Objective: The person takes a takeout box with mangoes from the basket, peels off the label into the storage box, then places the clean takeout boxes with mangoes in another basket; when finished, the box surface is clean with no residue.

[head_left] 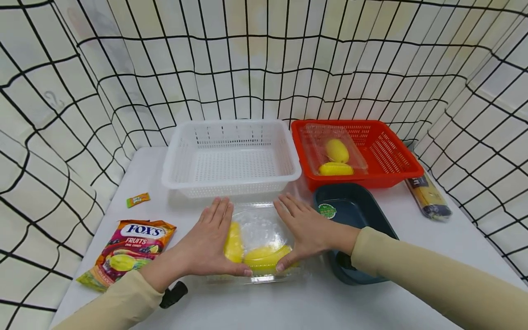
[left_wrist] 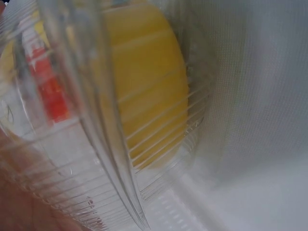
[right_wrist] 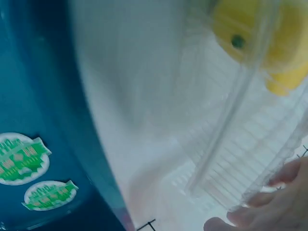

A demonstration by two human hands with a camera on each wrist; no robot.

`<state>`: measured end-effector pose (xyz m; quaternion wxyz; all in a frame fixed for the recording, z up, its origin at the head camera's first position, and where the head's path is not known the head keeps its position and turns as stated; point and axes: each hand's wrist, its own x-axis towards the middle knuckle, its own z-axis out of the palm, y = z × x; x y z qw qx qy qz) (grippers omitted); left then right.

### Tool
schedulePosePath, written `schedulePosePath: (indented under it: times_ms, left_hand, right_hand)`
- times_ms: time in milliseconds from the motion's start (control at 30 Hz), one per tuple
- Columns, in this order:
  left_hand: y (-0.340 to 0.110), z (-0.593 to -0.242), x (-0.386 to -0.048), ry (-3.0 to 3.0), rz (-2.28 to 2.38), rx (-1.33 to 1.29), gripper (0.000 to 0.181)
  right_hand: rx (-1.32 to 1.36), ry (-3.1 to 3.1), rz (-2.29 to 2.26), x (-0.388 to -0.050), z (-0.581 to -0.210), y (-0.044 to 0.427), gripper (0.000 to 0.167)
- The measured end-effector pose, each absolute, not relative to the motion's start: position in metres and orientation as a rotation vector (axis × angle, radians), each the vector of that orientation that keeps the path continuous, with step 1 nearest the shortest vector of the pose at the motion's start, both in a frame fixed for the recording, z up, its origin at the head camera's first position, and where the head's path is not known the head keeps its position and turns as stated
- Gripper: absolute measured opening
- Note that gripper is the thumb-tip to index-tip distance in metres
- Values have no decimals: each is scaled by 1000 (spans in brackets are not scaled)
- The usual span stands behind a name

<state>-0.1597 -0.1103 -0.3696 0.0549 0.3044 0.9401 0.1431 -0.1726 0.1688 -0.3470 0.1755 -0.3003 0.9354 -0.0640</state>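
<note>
On the white table lies a closed clear plastic box [head_left: 261,224] with yellow, fruit-like pieces [head_left: 266,257] inside. My left hand [head_left: 202,247] rests on the box's left side, fingers straight and pointing away, thumb stretched along the near edge. At the right side, my right hand [head_left: 309,229] touches the lid with extended fingers, its thumb near the front right corner. In the left wrist view, a yellow piece [left_wrist: 149,91] shows through the ribbed wall. The right wrist view has my right fingertips [right_wrist: 260,198] against the box's ribbed side.
Behind stand a white basket [head_left: 231,183] and a red basket [head_left: 396,167] holding another clear box [head_left: 313,146]. A dark blue tray [head_left: 373,215] is at right, near a long packet [head_left: 429,197]. A candy bag [head_left: 128,252] and small wrapped candy [head_left: 138,200] lie left. Black mesh [head_left: 264,73] surrounds the table.
</note>
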Motion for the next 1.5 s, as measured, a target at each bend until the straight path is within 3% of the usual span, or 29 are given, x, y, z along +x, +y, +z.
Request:
schedulePosePath:
  times_ms: [300, 633, 1000, 1300, 1500]
  left_hand:
    - [-110, -366, -161, 2875, 418, 950, 144]
    - [-112, -370, -157, 2801, 507, 999, 139]
    - [-108, -375, -130, 2842, 850, 782, 120]
    - [-95, -383, -121, 2903, 929, 597, 128]
    - [-103, -383, -133, 2861, 905, 667, 129]
  right_hand:
    - [-845, 2647, -150, -175, -340, 162, 138]
    - [-760, 2731, -241, -150, -347, 162, 138]
    - [-511, 2864, -284, -130, -354, 159, 137]
    - [-364, 2888, -413, -113, -358, 157, 134]
    - [-396, 2709, -525, -128, -342, 168, 130]
